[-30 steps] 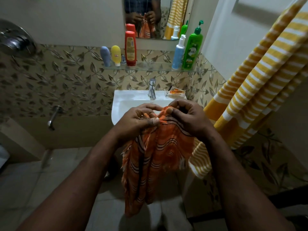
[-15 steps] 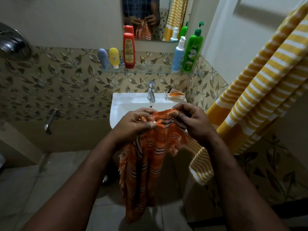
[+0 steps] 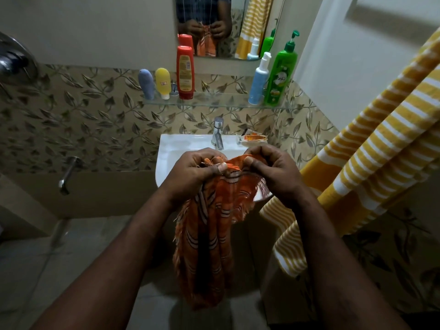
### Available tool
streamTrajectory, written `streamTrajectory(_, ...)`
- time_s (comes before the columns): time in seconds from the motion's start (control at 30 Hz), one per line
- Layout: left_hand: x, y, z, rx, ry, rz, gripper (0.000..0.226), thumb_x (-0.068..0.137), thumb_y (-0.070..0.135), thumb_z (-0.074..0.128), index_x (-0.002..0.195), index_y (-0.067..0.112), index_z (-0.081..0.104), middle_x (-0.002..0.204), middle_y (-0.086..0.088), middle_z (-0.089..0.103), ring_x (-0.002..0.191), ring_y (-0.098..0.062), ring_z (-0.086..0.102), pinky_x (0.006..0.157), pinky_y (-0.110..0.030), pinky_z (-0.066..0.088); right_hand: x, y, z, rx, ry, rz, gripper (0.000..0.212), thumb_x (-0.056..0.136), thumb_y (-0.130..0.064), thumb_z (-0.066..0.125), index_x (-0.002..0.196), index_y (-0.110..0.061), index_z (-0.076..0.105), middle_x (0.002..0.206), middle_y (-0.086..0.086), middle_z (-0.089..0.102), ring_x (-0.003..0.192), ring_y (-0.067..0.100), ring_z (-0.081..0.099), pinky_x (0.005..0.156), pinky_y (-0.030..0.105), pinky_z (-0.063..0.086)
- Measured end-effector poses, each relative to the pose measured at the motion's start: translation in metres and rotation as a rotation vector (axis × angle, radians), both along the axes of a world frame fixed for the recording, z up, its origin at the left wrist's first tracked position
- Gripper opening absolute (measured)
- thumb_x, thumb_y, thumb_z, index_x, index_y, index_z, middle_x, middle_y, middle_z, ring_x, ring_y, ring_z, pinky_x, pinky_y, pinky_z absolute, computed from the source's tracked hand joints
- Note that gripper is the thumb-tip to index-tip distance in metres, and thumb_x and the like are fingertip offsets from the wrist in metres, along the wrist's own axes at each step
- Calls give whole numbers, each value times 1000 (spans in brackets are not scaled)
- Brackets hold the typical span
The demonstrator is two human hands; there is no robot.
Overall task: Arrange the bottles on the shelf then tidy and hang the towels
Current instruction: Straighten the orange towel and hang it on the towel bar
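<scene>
Left hand (image 3: 197, 172) and right hand (image 3: 273, 172) both pinch the frayed top edge of the orange striped cotton towel (image 3: 209, 234), hanging bunched before the white ceramic sink (image 3: 171, 153); a loose pinch could drop it; bottles stand on the glass shelf (image 3: 214, 102).

green pump bottle (image 3: 282, 75), label reading "Vatika"

five bottles (image 3: 185, 72) on one glass shelf (image 3: 214, 102), two towels (image 3: 209, 234), two hands (image 3: 192, 173), one sink (image 3: 176, 146), one basin tap (image 3: 217, 134), one mirror (image 3: 258, 10)
</scene>
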State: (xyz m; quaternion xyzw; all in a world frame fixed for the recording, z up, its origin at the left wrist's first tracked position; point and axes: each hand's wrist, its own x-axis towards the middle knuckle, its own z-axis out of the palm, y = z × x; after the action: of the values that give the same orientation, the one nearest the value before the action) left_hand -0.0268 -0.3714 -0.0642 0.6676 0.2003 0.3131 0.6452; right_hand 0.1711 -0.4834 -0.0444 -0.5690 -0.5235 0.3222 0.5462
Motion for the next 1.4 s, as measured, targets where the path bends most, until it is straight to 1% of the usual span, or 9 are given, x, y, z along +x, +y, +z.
streamTrajectory(0.17, 10, 6, 1, 41, 8, 12, 15, 91, 18, 72, 96, 5, 76, 104, -17, 71, 93, -25, 70, 84, -39, 57, -1, 10, 3, -6, -89, 32, 10, 99, 1, 64, 100, -5, 72, 96, 2, 70, 88, 13, 70, 77, 28, 60)
streamTrajectory(0.37, 11, 9, -2, 52, 48, -28, 23, 89, 19, 74, 107, 6, 77, 119, -12, 71, 110, -32, 71, 94, -48, 60, 1, 15, 1, -31, -129, 22, 11, 96, -3, 70, 98, -12, 76, 95, 0, 73, 90, 19, 74, 78, 37, 63)
streamTrajectory(0.5, 8, 10, -5, 98, 108, 32, 20, 91, 25, 73, 98, 7, 78, 98, -17, 75, 93, -32, 73, 90, -60, 58, -1, 18, -5, -10, -193, -40, 14, 92, -6, 76, 92, -20, 75, 95, 1, 74, 90, 24, 73, 81, 47, 64)
streamTrajectory(0.6, 6, 8, -3, 143, 93, 65, 16, 91, 24, 72, 94, 9, 76, 94, -14, 73, 87, -29, 71, 85, -55, 59, -2, 19, -13, 7, -139, -71, 9, 88, -12, 77, 91, -19, 73, 94, 8, 73, 86, 29, 72, 79, 50, 62)
streamTrajectory(0.87, -6, 6, -2, 20, 41, 38, 17, 90, 24, 77, 93, 7, 77, 87, -13, 72, 81, -24, 68, 78, -40, 58, -18, 16, -15, 53, 296, -61, 7, 100, -6, 62, 99, -10, 68, 88, 3, 69, 82, 19, 66, 74, 30, 59)
streamTrajectory(1.0, -10, -3, 3, -48, -49, 31, 17, 88, 26, 73, 87, 11, 80, 80, -30, 65, 72, -25, 61, 62, -22, 50, -29, 10, -11, 49, 227, 36, 10, 102, -2, 58, 100, -8, 66, 82, -1, 66, 71, 11, 62, 63, 22, 54)
streamTrajectory(1.07, -16, -6, 7, -102, -72, -2, 15, 86, 25, 71, 81, 16, 82, 72, -12, 68, 66, -16, 63, 59, -21, 49, -29, 4, -6, 41, 181, 129, 11, 102, 4, 56, 101, -1, 65, 78, -1, 67, 67, 7, 63, 61, 19, 52)
streamTrajectory(1.2, -24, -8, 12, -264, -189, -102, 9, 80, 17, 74, 77, 14, 82, 68, -4, 69, 60, -13, 66, 57, -22, 55, -33, -6, 10, 67, 176, 305, 6, 95, 5, 62, 99, 0, 64, 82, 3, 70, 76, 13, 67, 69, 22, 55)
streamTrajectory(1.4, -19, -15, 17, -228, -265, -179, 24, 72, 26, 91, 83, 14, 74, 81, -7, 71, 74, -20, 69, 67, -30, 59, -45, -9, 9, 112, 223, 231, 11, 89, 2, 69, 96, -6, 65, 90, 0, 72, 87, 17, 68, 81, 30, 58)
